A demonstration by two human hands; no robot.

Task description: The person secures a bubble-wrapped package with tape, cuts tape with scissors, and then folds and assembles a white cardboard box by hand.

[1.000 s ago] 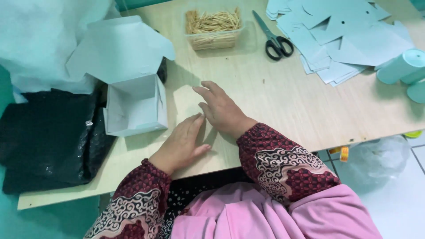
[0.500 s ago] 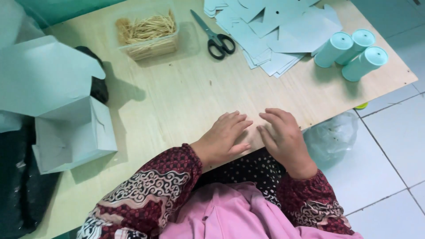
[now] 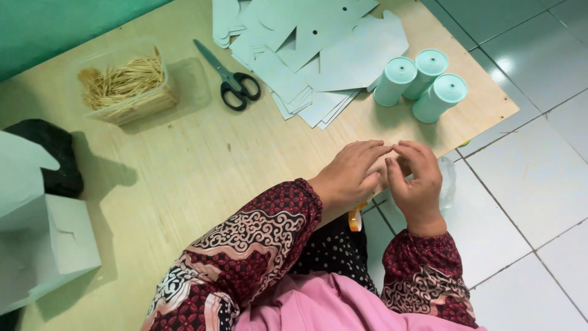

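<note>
**Fingertips meet over the table's near right edge**

At the near right edge of the wooden table (image 3: pixel 184 178), the left hand (image 3: pixel 349 175) and the right hand (image 3: pixel 416 184) come together, fingertips touching or almost touching. Both hands are curled, with the fingers bent inward toward each other. Whether they pinch something small between them cannot be told; nothing shows clearly in either grip. Both sleeves are dark red with a pale patterned print.

Just beyond the hands, toward the far right corner, three pale green rolls (image 3: pixel 421 83) stand upright, touching one another. To their left lies a spread stack of flat paper cutouts (image 3: pixel 312 55), overlapping loosely. Black-handled scissors (image 3: pixel 233 79) lie closed just left of that stack. Farther left sits a clear plastic tub of thin wooden sticks (image 3: pixel 125 86).

Along the left edge stands a folded white paper box (image 3: pixel 52 245), with a black bag (image 3: pixel 52 156) behind it. Below the table edge, between the arms, a small yellow object (image 3: pixel 354 218) shows against the white floor tiles (image 3: pixel 533 184).
</note>
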